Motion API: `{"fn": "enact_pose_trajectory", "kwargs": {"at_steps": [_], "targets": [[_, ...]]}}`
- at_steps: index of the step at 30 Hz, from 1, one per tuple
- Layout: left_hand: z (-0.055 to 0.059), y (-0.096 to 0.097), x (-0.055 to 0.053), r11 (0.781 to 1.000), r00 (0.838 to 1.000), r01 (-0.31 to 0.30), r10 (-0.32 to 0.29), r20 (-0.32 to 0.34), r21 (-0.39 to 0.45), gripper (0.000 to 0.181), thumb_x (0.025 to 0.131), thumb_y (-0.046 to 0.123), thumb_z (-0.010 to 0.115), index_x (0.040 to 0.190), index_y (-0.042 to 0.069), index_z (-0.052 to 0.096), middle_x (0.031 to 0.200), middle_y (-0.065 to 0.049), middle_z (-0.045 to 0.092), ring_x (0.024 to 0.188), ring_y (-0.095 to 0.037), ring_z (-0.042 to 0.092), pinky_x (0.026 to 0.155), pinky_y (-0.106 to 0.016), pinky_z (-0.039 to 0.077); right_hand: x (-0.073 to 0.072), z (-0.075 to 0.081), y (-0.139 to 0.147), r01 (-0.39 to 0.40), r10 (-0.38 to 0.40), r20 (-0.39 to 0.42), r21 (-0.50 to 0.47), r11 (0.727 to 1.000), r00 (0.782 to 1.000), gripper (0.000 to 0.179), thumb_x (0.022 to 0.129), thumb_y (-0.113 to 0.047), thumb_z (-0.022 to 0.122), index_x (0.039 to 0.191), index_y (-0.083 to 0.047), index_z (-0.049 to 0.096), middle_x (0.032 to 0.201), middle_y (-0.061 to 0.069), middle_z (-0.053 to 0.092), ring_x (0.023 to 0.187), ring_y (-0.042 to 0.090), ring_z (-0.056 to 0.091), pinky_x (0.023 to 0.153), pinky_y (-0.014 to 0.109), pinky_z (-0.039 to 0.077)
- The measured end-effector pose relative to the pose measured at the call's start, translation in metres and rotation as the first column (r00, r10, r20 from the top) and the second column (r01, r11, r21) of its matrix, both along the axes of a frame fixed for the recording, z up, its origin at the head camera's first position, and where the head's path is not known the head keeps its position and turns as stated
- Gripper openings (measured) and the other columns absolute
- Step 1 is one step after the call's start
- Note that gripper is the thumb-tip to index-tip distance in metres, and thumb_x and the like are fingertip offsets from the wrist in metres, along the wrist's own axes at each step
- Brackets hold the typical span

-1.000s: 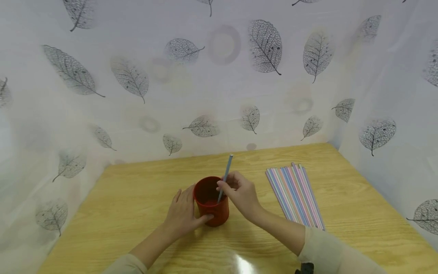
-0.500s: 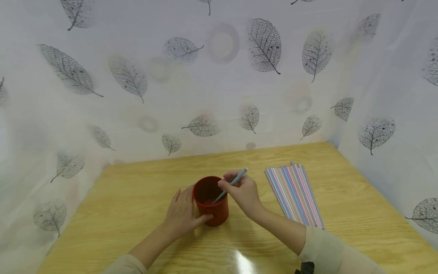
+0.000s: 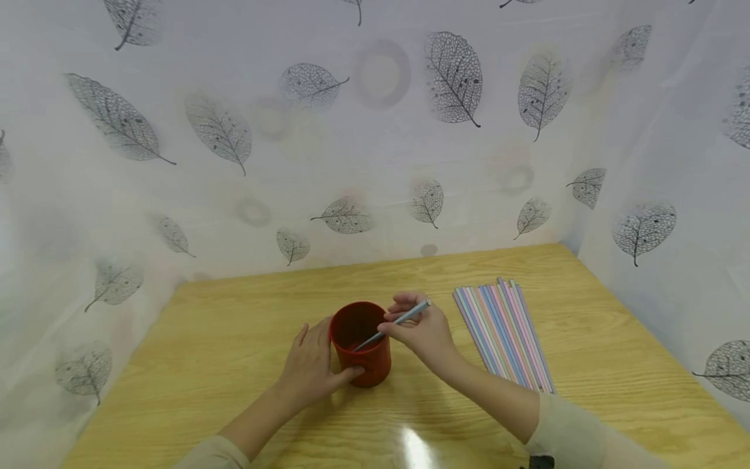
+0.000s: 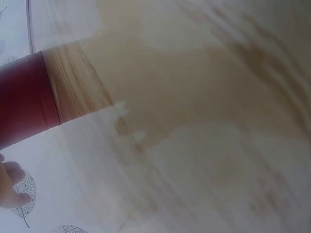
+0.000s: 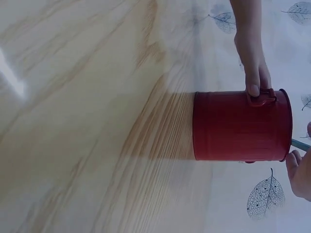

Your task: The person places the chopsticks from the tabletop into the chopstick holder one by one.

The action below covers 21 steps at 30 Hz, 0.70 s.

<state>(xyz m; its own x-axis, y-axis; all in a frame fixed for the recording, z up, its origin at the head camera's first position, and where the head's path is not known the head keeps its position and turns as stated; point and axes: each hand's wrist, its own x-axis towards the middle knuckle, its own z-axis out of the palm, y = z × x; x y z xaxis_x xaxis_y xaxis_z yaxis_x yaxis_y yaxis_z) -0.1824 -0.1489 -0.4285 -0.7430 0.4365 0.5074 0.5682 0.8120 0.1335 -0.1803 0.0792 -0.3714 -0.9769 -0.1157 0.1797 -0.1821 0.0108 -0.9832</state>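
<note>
A red metal pot (image 3: 363,368) with small side handles stands upright on the table; its open top shows in the head view. My left hand (image 3: 309,368) holds it from the left, thumb across its front and fingers along its far side. My right hand (image 3: 426,333) pinches a slim blue-grey pencil (image 3: 410,312) between thumb and fingers at the pot's right rim. The pencil slants, its lower end inside the pot's mouth and its upper end out over the right hand. In the right wrist view, the pot (image 5: 243,126) appears sideways, with a bit of the pencil (image 5: 300,144) at its rim.
To the right, several pastel pencils (image 3: 504,332) lie side by side in a flat row on the wooden table (image 3: 234,339). A white leaf-patterned curtain (image 3: 375,143) hangs behind and at both sides of the table.
The pencil has tipped from nearly upright to a low slant, its upper end swinging right and down. My right hand has shifted slightly right. My left hand and the pot have stayed put.
</note>
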Motion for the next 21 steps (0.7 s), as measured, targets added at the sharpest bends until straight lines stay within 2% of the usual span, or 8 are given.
{"fn": "enact_pose_trajectory", "kwargs": {"at_steps": [5,8,13,18,21], "targets": [[-0.002,-0.001,-0.001,1.000,1.000,0.006,-0.006,-0.012,0.010,0.095,0.079,0.075,0.047,0.135,-0.001,0.039,0.127,-0.018,0.055,0.117,-0.032,0.054,0.096,-0.062,0.041,0.002,-0.003,0.007,-0.052,0.052,-0.002,0.081,0.995,0.999,0.058,0.074,-0.004,0.079,0.123,0.003,0.051,0.114,0.023,0.059,0.107,0.036,0.062,0.083,0.027,0.055],[-0.003,-0.001,-0.001,1.000,1.000,0.006,-0.006,-0.007,0.013,0.095,0.079,0.075,0.048,0.135,-0.001,0.040,0.127,-0.018,0.055,0.117,-0.033,0.054,0.097,-0.062,0.040,0.003,-0.004,0.011,-0.026,0.029,-0.017,0.164,0.986,0.999,0.058,0.073,-0.007,0.081,0.123,0.001,0.053,0.113,0.019,0.062,0.103,0.033,0.064,0.082,0.027,0.055],[-0.001,0.000,0.000,1.000,1.000,-0.006,0.006,0.014,0.003,0.095,0.079,0.075,0.049,0.136,-0.001,0.040,0.128,-0.018,0.055,0.118,-0.032,0.053,0.099,-0.061,0.039,0.001,-0.009,0.020,0.001,0.008,-0.026,0.316,0.949,1.000,0.053,0.073,-0.004,0.079,0.120,0.002,0.055,0.102,0.017,0.067,0.094,0.031,0.066,0.079,0.026,0.056],[-0.001,0.000,0.001,1.000,1.000,-0.013,0.013,0.022,0.001,0.096,0.079,0.074,0.050,0.136,-0.002,0.039,0.128,-0.018,0.055,0.119,-0.032,0.053,0.100,-0.060,0.039,-0.005,-0.017,0.027,0.013,-0.023,0.022,0.370,0.929,0.999,0.043,0.073,0.001,0.077,0.111,0.004,0.058,0.100,0.018,0.066,0.091,0.031,0.066,0.078,0.030,0.056],[-0.001,0.000,0.001,1.000,1.000,-0.012,0.012,0.023,0.003,0.096,0.079,0.075,0.049,0.136,-0.002,0.039,0.128,-0.019,0.055,0.119,-0.032,0.053,0.100,-0.060,0.038,-0.010,-0.023,0.034,0.034,-0.048,0.023,0.417,0.908,0.999,0.039,0.074,0.000,0.077,0.108,0.005,0.059,0.100,0.018,0.065,0.090,0.026,0.065,0.079,0.032,0.056]]}}
